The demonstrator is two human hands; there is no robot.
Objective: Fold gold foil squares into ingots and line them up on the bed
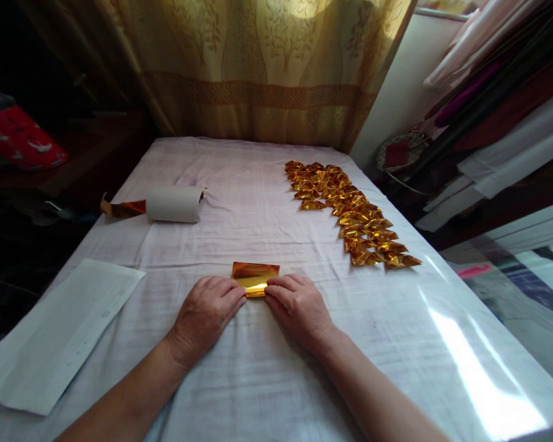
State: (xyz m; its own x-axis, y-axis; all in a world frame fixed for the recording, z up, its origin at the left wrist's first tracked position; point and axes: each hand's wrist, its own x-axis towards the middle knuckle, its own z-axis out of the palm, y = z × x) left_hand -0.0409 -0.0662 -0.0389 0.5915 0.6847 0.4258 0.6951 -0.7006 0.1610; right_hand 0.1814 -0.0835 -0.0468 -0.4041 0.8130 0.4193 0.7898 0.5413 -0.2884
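Observation:
A small sheet of gold foil paper (255, 276) lies on the white cloth-covered table (258, 202), folded along its near edge. My left hand (206, 313) rests palm down at the sheet's left corner, its fingertips pressed together on the fold. My right hand (297, 305) lies palm down at the right corner, its fingertips on the same fold. Both hands pin the paper flat against the cloth.
Several folded gold foil pieces (354, 215) lie in rows toward the back right. A white roll (174, 203) with a gold foil tail lies at the back left. A white paper sheet (55, 334) hangs over the near left edge. A curtain (258, 67) hangs behind.

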